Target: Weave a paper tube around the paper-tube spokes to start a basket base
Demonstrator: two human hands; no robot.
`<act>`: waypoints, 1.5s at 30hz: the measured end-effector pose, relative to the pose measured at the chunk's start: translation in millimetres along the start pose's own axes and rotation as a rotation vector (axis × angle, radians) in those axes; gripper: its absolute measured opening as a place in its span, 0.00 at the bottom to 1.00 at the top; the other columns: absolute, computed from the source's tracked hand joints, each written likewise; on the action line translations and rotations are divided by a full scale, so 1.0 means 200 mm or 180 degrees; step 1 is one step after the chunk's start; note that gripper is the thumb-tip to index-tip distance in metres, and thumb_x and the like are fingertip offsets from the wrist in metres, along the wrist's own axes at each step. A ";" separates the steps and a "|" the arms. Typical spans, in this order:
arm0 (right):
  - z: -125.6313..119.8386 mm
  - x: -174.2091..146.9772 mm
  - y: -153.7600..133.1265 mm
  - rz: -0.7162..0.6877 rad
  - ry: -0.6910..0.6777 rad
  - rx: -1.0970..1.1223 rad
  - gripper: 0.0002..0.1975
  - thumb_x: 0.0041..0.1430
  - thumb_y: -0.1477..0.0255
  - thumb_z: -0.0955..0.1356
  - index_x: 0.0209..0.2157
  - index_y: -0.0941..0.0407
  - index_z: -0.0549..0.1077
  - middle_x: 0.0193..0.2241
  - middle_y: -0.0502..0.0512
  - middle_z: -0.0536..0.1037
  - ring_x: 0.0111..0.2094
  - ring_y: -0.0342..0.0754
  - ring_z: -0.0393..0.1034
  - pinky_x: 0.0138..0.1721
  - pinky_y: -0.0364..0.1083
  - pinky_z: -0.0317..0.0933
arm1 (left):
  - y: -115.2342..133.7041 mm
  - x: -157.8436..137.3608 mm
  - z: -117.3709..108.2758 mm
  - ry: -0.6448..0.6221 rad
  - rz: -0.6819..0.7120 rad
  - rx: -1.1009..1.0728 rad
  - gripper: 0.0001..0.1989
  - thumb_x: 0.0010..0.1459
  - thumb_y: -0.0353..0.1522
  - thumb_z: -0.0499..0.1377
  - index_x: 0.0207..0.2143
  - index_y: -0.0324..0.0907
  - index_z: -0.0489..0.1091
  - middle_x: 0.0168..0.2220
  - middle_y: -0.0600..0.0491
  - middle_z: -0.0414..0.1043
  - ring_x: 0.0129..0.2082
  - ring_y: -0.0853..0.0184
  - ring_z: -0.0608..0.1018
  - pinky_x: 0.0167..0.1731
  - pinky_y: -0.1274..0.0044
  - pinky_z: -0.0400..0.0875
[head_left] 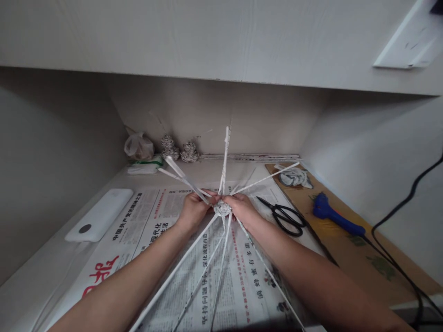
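Between my two hands is a small woven piece (223, 209) of rolled paper strips, held above the spread newspaper. Several long thin paper rods fan out from it, some pointing away, others reaching down towards me. My left hand (196, 208) grips its left side, fingers curled near the rods that lean to the far left. On the opposite side my right hand (241, 207) pinches the weave by its edge. Parts of the fingers on both hands are hidden behind the weave and rods.
Newspaper (152, 244) covers the table. Black scissors (287, 216) lie right of my hands, near a blue glue gun (335, 216) on cardboard (363, 263). A white device (100, 214) lies left. Two woven cones (189, 151), a plastic bag (139, 145) and paper rods (249, 157) line the back.
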State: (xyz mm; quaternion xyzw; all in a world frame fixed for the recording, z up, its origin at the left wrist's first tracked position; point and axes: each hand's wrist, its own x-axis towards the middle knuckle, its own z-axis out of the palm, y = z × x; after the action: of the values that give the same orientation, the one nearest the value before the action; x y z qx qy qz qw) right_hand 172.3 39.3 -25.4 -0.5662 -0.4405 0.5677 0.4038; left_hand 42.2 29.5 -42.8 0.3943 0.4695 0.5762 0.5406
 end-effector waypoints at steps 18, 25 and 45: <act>0.00 0.04 0.03 0.0224 -0.0018 0.0173 0.07 0.46 0.72 0.67 0.18 0.58 0.69 0.11 0.48 0.68 0.12 0.42 0.61 0.14 0.40 0.52 | -0.03 0.04 -0.05 -0.0309 0.0938 0.0687 0.08 0.44 0.34 0.69 0.28 0.40 0.77 0.28 0.51 0.78 0.28 0.68 0.77 0.32 0.78 0.70; -0.01 0.03 0.05 -0.0077 -0.0102 -0.0172 0.10 0.48 0.67 0.67 0.19 0.57 0.69 0.09 0.47 0.66 0.10 0.41 0.57 0.11 0.41 0.47 | 0.00 0.02 -0.03 -0.0219 -0.0114 0.0153 0.15 0.38 0.34 0.71 0.31 0.38 0.77 0.25 0.53 0.76 0.22 0.70 0.74 0.23 0.79 0.66; -0.01 0.02 0.03 0.0123 -0.0352 0.0288 0.09 0.48 0.70 0.68 0.18 0.59 0.71 0.10 0.49 0.68 0.10 0.41 0.59 0.11 0.40 0.48 | -0.02 0.06 -0.08 -0.0329 0.0632 0.1016 0.10 0.44 0.35 0.68 0.31 0.40 0.80 0.28 0.50 0.79 0.27 0.66 0.77 0.30 0.77 0.70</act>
State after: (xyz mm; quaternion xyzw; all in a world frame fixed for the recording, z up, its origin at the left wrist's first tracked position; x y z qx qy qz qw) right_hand 174.2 42.1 -32.6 -0.5236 -0.4250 0.6251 0.3930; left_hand 26.5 38.8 -52.3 0.5485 0.4852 0.5239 0.4351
